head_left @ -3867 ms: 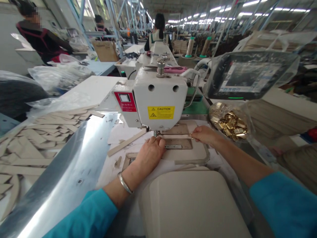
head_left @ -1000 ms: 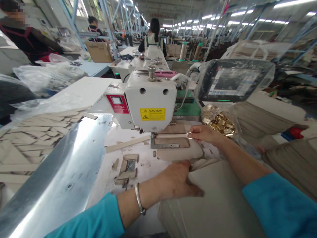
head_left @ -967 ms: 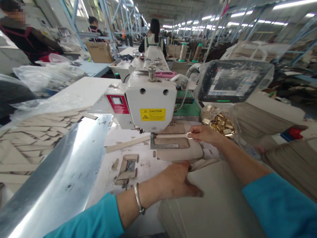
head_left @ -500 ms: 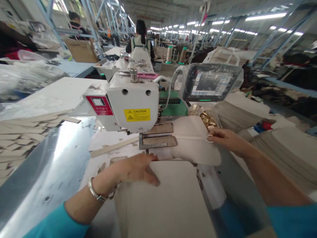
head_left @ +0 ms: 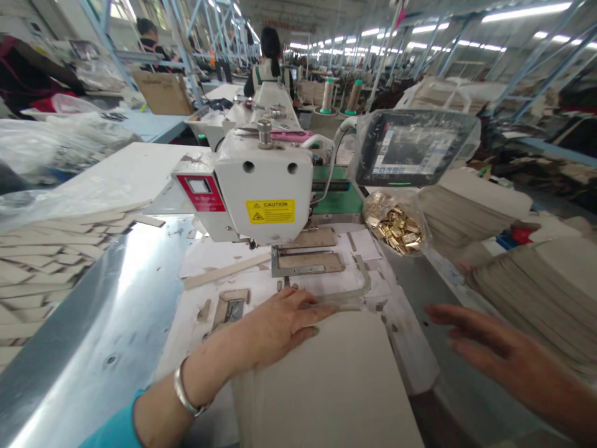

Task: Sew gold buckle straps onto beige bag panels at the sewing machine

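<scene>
A stack of beige fabric panels (head_left: 336, 379) lies in front of me at the table's near side. My left hand (head_left: 275, 323), a silver bangle at its wrist, rests on the stack's far left corner, fingers stretched along the far edge and thumb on top. To the right, over the metal table, my right hand (head_left: 499, 354) is open and smeared by motion, with nothing visible in it. Beyond the stack stands a white sewing machine (head_left: 265, 186). Under its head is a metal clamp frame (head_left: 308, 262) with no panel in it.
A plastic bag of gold metal fittings (head_left: 398, 230) sits beside the screen (head_left: 415, 149). Piled beige panels (head_left: 541, 292) are at the right. Beige strips (head_left: 51, 267) cover the left side. Thread cones (head_left: 328, 96) and a seated person (head_left: 270, 62) are farther back.
The beige panel by the clamp has left the view. My right hand has moved right and nearer, its fingers now spread. My left hand stays at the stack, its fingers farther over the edge.
</scene>
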The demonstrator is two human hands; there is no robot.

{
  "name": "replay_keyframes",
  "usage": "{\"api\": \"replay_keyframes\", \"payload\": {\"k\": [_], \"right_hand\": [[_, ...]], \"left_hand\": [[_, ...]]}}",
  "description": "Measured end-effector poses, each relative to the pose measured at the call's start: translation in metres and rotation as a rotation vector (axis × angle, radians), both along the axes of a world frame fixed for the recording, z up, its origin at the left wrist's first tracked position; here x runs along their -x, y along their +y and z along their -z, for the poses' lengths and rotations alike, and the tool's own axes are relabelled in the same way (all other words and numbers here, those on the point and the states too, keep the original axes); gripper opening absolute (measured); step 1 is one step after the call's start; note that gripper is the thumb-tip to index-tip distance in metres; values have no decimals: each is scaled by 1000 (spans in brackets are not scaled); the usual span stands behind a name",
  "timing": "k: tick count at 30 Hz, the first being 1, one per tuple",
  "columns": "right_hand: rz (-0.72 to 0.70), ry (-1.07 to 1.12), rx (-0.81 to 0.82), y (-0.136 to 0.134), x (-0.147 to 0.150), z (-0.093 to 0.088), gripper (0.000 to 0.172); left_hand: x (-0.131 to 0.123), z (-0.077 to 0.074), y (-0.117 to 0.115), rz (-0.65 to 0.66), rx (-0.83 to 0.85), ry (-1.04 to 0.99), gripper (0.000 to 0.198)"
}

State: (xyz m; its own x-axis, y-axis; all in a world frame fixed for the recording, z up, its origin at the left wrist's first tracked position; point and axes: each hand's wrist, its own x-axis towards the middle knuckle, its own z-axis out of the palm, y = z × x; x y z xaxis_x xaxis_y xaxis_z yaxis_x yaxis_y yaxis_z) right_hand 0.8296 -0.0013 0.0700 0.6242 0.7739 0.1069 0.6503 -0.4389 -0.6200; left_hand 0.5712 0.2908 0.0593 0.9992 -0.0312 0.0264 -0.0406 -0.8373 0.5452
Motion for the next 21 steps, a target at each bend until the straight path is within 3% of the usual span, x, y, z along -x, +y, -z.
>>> {"api": "replay_keyframes", "payload": {"k": [3, 7, 9, 12, 16, 18, 21], "right_hand": [[-186, 63, 3, 47, 48, 23, 38], [-173, 18, -156, 72, 75, 34, 17], [-157, 94, -134, 75, 63, 34, 20], [-26, 247, -77, 76, 21, 30, 28], [60, 411, 19, 81, -26, 23, 37], [46, 429, 74, 86, -25, 25, 39], [48, 288, 87, 93, 7, 38, 38]], "left_hand": [[-2, 8, -5, -35, 28, -151, 33], [-7, 16, -4, -263, 149, -93, 31], [-10, 18, -3, -303, 169, -61, 30], [-14, 19, -3, -345, 189, -3, 23], [-16, 19, -7, -261, 146, 16, 21], [-15, 18, -8, -251, 131, 10, 25], [-13, 17, -2, -253, 173, 25, 29]]}}
